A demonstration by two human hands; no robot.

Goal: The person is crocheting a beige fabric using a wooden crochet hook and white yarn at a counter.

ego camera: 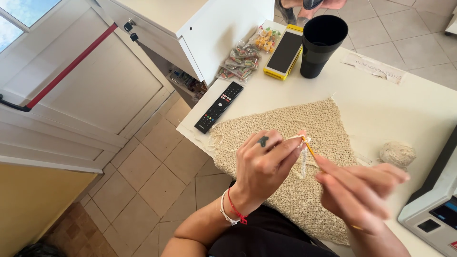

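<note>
A beige crocheted cloth (328, 123) lies over the edge of a white table (395, 102) and down toward my lap. My left hand (264, 164), with red and white bands at the wrist, pinches the pale yarn and a loop of the work above the cloth. My right hand (362, 190), blurred by motion, grips a thin orange crochet hook (309, 148) whose tip meets the yarn at my left fingertips. A small ball of beige yarn (397, 153) rests on the table to the right of the cloth.
A black remote control (219, 107), a yellow-cased phone (284, 52), a black cup (321, 43) and bags of wrapped sweets (240, 62) lie at the table's far side. A grey device (435, 209) stands at right. Tiled floor and a white door are at left.
</note>
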